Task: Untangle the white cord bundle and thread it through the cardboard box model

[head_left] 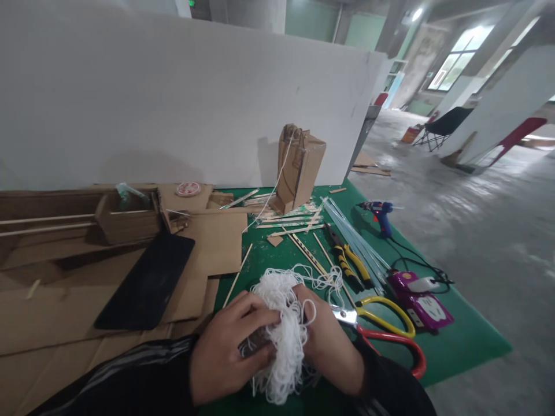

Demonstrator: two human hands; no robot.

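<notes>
A loose bundle of white string [284, 352] is gripped between my two hands, low in the head view. My left hand [234, 341] curls round its left side, thumb and fingers pressing into the strands. From the right, my right hand [325, 335] holds the bundle too; its fingertips are partly buried behind the string. Loops trail off toward the pliers [347, 257] with yellow and black handles. Scissors [385, 323] with one yellow and one red handle lie right beside my right hand, their blades partly hidden.
A cardboard box tower [303, 167] with a string stands at the back. Glue sticks [353, 240], a blue glue gun [379, 216] and a purple power strip [420, 303] lie to the right. Cardboard sheets [223, 240] and a black tablet-like slab [145, 283] cover the left. Wooden sticks [295, 218] are scattered mid-table.
</notes>
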